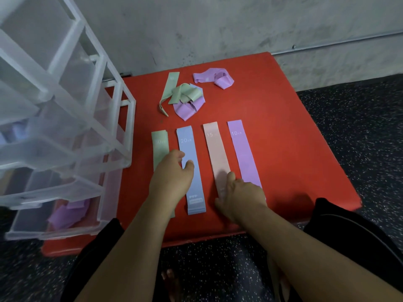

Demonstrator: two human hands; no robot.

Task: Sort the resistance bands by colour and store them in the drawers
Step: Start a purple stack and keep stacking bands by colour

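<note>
— Where on the red mat [294,149]?

— Found four flat strips in a row toward six o'clock: green band [159,144] at nine, then blue band [193,188], pink band [216,153], and purple band [243,153] at three. Kept side by side without touching, probably as one lane per colour, with the printed weights upward for reading

— And the unsorted ones?

— Spotted a tangled pile [185,97] of green, purple and a little blue at twelve o'clock of the row, plus a loose purple band [212,78] crumpled at one o'clock of that pile. Left far back, likely to keep the near lanes free for laying out

— Hands?

— Saw the left hand [172,173] palm down over the green band, with the thumb reaching onto the blue band. Could not tell whether gripping or merely resting, given bent fingers and hidden tips. Saw the right hand [242,192] spread over the near ends of the pink band and purple band, pressing the pink with one fingertip. Holding nothing, seemingly smoothing or squaring the strip

— Drawers?

— Noted the clear drawer unit [54,94] at nine o'clock, seemingly standing on the mat's edge, within easy reach of the left arm. Found its bottom drawer [28,219] pulled out at eight o'clock, with purple bands [65,214] already inside. Could not make out the upper drawers' contents. Judged sorting well begun and storing started only for purple, with the flat four not yet put away
</note>
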